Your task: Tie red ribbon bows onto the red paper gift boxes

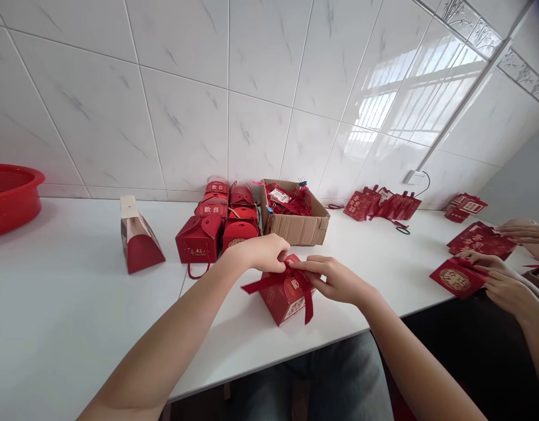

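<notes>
A red gift box with gold print stands on the white table in front of me, close to its front edge. Dark red ribbon lies over the top of the box, with one tail out to the left and another hanging down the front right. My left hand is closed on the ribbon at the top of the box. From the right, my right hand pinches the same ribbon, its fingertips close to the left hand's. The spot where the ribbon crosses is partly hidden by my fingers.
Behind are red gift boxes in rows and a cardboard box of red ribbons. A clear-sided red box stands left, near a red plastic basket. Scissors lie by flat red cards. At right, another person's hands hold a red box.
</notes>
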The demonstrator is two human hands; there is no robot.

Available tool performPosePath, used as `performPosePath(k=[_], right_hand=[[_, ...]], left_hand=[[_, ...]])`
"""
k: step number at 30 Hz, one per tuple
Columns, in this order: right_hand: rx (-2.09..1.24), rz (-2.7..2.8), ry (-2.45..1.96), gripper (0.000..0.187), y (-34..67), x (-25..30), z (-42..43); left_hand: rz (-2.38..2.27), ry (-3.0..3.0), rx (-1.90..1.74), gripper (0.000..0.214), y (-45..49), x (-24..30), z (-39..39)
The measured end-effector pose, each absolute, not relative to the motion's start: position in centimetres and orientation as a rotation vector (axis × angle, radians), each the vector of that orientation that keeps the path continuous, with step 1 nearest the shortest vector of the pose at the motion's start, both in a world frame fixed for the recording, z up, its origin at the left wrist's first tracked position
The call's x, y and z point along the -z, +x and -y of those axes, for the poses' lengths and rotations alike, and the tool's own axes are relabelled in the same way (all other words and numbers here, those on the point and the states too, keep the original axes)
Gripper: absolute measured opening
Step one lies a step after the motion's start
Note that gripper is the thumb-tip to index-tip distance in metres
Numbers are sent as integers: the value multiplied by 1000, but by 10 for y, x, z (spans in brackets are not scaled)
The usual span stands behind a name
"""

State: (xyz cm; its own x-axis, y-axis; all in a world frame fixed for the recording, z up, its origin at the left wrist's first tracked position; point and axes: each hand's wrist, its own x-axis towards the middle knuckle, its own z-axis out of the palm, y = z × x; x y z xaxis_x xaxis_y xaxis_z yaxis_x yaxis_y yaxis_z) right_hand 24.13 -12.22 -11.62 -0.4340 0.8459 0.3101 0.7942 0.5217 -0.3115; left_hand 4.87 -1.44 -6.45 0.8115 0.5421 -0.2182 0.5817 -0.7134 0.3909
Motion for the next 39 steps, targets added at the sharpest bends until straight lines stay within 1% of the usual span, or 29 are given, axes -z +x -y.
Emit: performPosePath(k=[7,14,17,19,25,27,30,31,32,35,39], right_hand=[[-257,2366,-1367,55,249,117,126],[-214,2452,-1427,63,241,114,125],[-225,2501,-1452,62,239,109,124],[-259,2513,-1467,61,238,106,124],[-402,2524,-1406,71,238,100,123],[-415,2520,-1405,71,239,100,124],[-427,2519,-1395,69,239,100,124],[-425,2521,-1396,68,240,101,124],[-421,2526,-1399,67,240,101,124],[-402,2541,-1404,65,240,101,123],[-397,2544,-1395,66,241,101,123]], left_hand=[[-822,2576,129,13,48,66,9],[-766,2581,73,13,49,69,6],[-738,2583,46,12,48,70,5],[-756,2588,29,10,49,71,5],[-828,2605,7,9,51,72,6],[-805,2596,46,14,51,71,5],[-713,2553,105,36,50,69,5],[-667,2544,116,41,49,69,4],[-622,2543,125,41,49,68,4],[-559,2540,147,34,49,68,4],[-559,2523,121,38,50,70,4]])
